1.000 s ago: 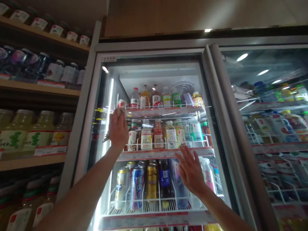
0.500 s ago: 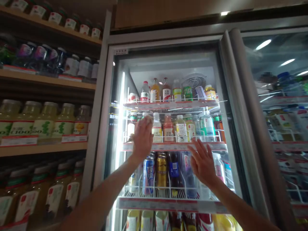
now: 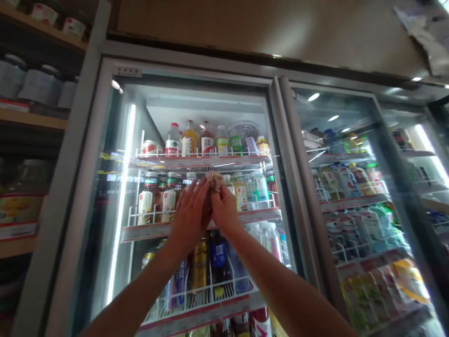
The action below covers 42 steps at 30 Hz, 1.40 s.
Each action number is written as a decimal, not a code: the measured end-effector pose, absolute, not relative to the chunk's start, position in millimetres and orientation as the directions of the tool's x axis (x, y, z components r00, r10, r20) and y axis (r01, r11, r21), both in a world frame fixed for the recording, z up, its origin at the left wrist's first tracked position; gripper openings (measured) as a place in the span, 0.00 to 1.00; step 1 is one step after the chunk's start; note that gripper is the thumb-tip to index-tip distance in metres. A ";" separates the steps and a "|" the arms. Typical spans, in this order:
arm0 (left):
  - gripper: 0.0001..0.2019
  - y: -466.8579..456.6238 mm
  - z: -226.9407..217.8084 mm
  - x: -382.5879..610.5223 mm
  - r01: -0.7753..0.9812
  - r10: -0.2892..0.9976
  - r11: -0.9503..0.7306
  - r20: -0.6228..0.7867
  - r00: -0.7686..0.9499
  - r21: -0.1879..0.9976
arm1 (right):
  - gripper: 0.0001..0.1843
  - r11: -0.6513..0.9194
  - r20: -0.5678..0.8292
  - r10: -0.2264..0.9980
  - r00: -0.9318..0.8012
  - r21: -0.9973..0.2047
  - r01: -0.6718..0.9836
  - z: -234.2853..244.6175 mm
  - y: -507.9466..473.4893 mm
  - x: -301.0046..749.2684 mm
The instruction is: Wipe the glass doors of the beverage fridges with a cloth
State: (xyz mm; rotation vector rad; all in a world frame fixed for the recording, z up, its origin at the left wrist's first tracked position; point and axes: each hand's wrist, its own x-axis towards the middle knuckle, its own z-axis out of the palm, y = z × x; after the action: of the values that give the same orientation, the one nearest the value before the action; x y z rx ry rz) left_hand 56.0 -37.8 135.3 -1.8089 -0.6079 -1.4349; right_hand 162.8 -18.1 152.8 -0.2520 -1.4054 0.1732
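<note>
A crumpled pale cloth is bunched between my two hands, in front of the glass door of a drinks fridge. My left hand lies along the cloth's left side, its fingers close together and pointing up, partly covering it. From the right, my right hand grips the same cloth with the thumb uppermost. Whether the cloth presses on the glass cannot be made out. Behind the hands, bottles stand on the middle shelf, and cans and bottles fill the one below.
Long metal door handles run down the right side. Beyond them a second glass door shows more drinks. At the left, an open wooden shelf carries jars. A brown panel spans the top.
My right hand, open and apart before, has come left and taken hold of the cloth beside my left hand. The view has swung right, showing more of the neighbouring fridge.
</note>
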 end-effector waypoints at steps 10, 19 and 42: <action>0.08 -42.8 128.4 82.0 -0.087 0.681 -0.728 0.732 0.022 0.680 | 0.24 0.838 0.989 -0.105 0.103 0.032 0.545 148.3 -30.7 196.0; 0.12 -47.5 122.6 98.1 -0.305 0.852 -0.512 0.519 -0.063 0.803 | 0.18 0.767 0.926 -0.051 -0.373 0.275 0.580 79.0 -55.8 219.1; 0.33 1.7 61.4 -4.0 0.975 0.004 -0.140 0.984 0.177 -0.174 | 0.34 0.529 0.960 -0.200 -0.196 0.274 0.803 142.9 40.7 274.0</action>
State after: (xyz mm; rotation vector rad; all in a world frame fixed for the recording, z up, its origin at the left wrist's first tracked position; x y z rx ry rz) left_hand -4.0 1.7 61.4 -1.4012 -1.0193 -1.1681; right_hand 274.0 40.7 142.9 -0.5432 -1.5037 -0.9905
